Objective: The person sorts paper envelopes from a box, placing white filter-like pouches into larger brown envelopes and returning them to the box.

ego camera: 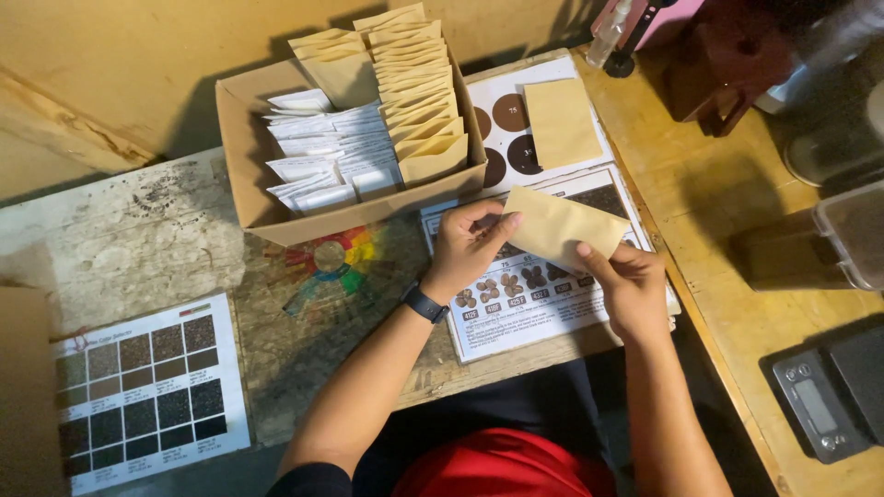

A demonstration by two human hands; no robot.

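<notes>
Left hand (465, 244) and right hand (626, 281) both gripping one tan envelope (562, 225), pinched at opposite ends, raised just over a chart (543, 304) of bean pictures. Behind: cardboard box (249, 147) packed with white packets (327, 156) and more tan envelopes (414, 92), another envelope (562, 120) flat on a sheet of brown circles. Far right: scale (824, 405) on wooden bench.
</notes>
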